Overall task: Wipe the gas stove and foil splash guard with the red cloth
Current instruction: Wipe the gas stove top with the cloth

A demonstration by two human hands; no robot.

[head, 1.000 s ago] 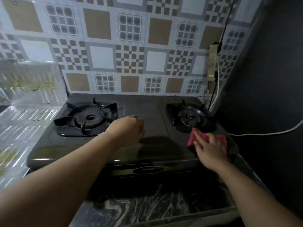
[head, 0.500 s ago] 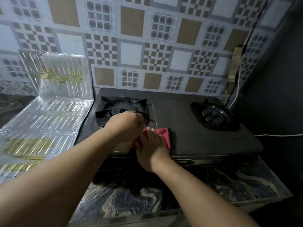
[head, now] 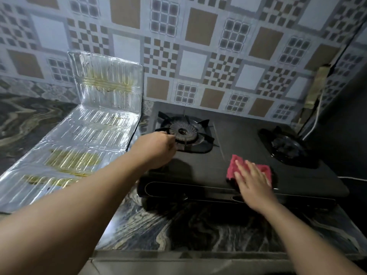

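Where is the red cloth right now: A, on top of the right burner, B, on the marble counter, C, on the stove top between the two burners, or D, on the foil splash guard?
C: the right hand presses the red cloth flat on the gas stove between the left burner and right burner.

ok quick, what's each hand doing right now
left hand: fingers curled at the left burner, grip unclear
right hand: open, pressing flat on the red cloth
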